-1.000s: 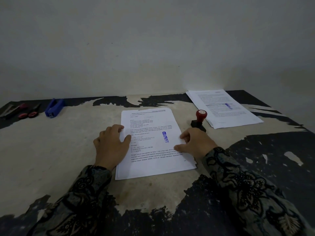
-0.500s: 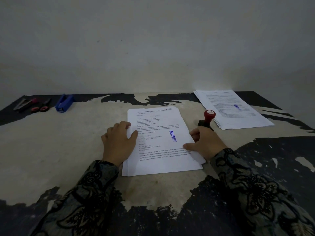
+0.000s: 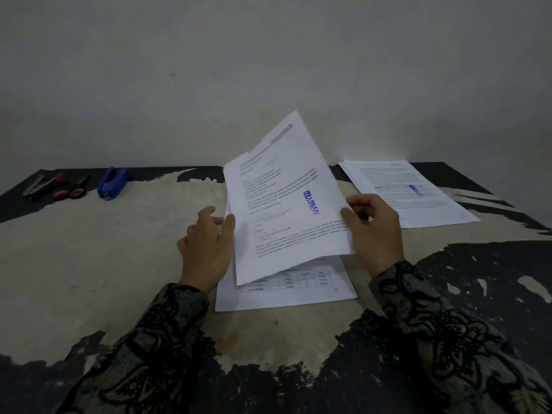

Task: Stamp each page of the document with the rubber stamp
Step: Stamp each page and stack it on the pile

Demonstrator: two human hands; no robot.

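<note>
While the stamped page (image 3: 286, 201) is lifted off the desk and tilted up, the right hand (image 3: 373, 231) pinches its right edge, thumb on the printed face, fingers curled behind. The left hand (image 3: 209, 243) steadies the opposite edge with its thumb, fingers loosely spread, clamping nothing. Directly below the grip lies the unstamped stack (image 3: 286, 291), a table printed on its top sheet. Beyond the right hand sits the finished pile (image 3: 409, 195). The step looks like clearing this page; next, carry it there. The stamp is hidden.
</note>
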